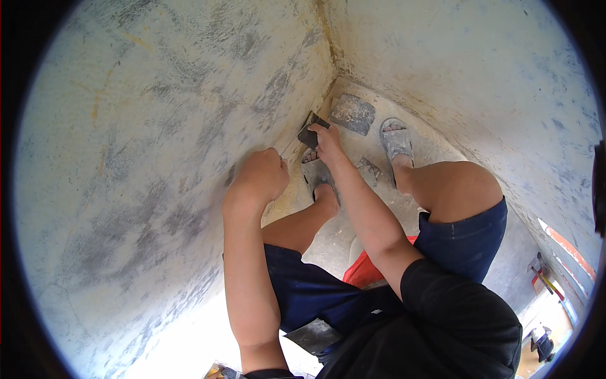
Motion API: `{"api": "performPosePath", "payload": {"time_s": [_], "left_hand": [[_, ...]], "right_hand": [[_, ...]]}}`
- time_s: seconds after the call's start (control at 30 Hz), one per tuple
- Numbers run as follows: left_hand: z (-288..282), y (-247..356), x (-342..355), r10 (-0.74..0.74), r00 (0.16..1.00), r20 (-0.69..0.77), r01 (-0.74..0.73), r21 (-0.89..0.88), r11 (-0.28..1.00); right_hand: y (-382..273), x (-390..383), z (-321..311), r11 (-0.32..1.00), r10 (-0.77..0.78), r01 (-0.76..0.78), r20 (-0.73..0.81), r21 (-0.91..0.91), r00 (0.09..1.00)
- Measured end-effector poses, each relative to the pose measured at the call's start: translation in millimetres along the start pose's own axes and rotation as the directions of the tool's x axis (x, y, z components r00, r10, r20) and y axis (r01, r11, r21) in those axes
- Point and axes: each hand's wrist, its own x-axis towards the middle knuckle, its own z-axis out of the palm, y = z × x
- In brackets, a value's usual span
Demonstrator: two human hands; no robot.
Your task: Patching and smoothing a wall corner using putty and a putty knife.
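Observation:
My right hand (327, 143) grips a dark, flat, rectangular block (308, 131), its thumb and fingers closed over one edge. The block is low beside the left wall (158, 158), close to the corner; whether it touches the wall I cannot tell. Nearer to me, my left hand (264, 174) is closed in a fist next to the same wall. A thin, straight sliver (290, 148) shows just past its fingers, and the rest of what it holds is hidden. The left wall is pale and rough, with grey smudges and yellowish streaks.
Two walls meet at a corner ahead, with the right wall (467, 69) pale too. A grey flat slab (353, 114) and a smaller broken piece (368, 169) lie on the dusty floor between my sandalled feet. Something red (363, 271) is beneath me. A yellow-handled tool (548, 285) lies far right.

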Motion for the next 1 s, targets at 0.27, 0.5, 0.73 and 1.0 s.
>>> {"api": "performPosePath", "payload": {"time_s": [0.27, 0.5, 0.73, 1.0], "left_hand": [[0.3, 0.2, 3.0, 0.0, 1.0, -0.007, 0.0, -0.03, 1.0], [3.2, -4.5, 2.8, 0.023, 0.999, -0.034, -0.023, -0.017, 1.0], [2.4, -9.7, -2.6, 0.007, 0.999, -0.047, -0.008, -0.039, 0.999], [7.7, -13.6, 1.7, 0.036, 0.996, -0.08, -0.04, -0.049, 0.998]], "right_hand": [[24.1, 16.1, 6.2, 0.963, -0.141, 0.083, -0.212, -0.258, 0.967], [12.4, 27.2, 22.4, 0.773, -0.419, 0.209, -0.236, -0.599, 0.877], [22.5, -2.7, 41.9, 0.531, -0.702, 0.442, -0.084, -0.723, 0.707], [16.5, -4.4, 50.2, 0.53, -0.705, 0.37, -0.154, -0.763, 0.692]]}}
